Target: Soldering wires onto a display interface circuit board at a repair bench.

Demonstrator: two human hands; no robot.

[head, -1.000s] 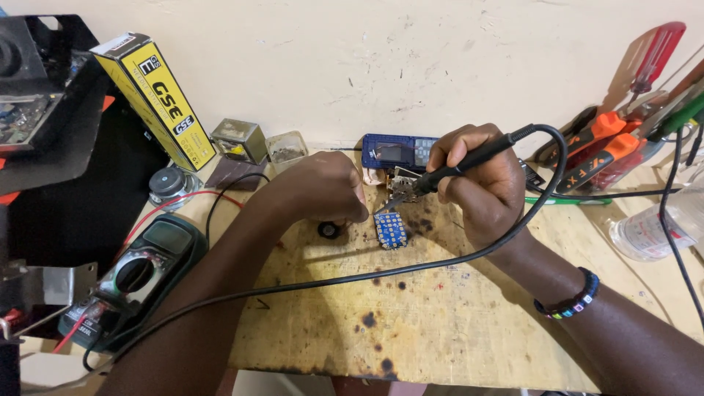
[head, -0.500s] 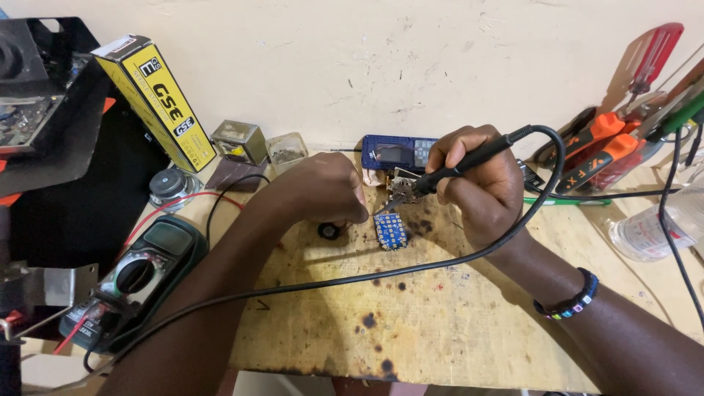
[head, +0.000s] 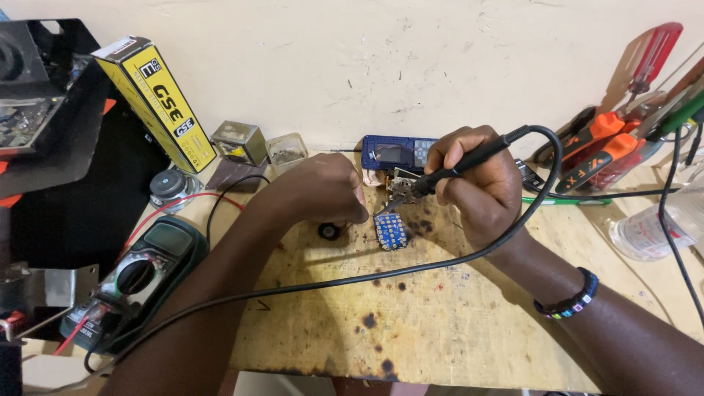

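Head view shows your right hand [head: 480, 183] wrapped around a black soldering iron [head: 458, 167], its tip angled down toward 7 o'clock and meeting the top edge of the small blue circuit board [head: 391, 230]. That board lies flat on the scorched wooden bench [head: 440, 315], between your two hands, just below the knuckles of each. Your left hand [head: 323, 196] sits at the board's 9 o'clock, fingers curled tight and pinched at its near edge; whether they grip anything there, you cannot tell. The iron's cable loops away toward 3 o'clock and back across the bench. A green multimeter [head: 132, 279] rests well apart at 8 o'clock, and a yellow box [head: 158, 103] leans at 10 o'clock.
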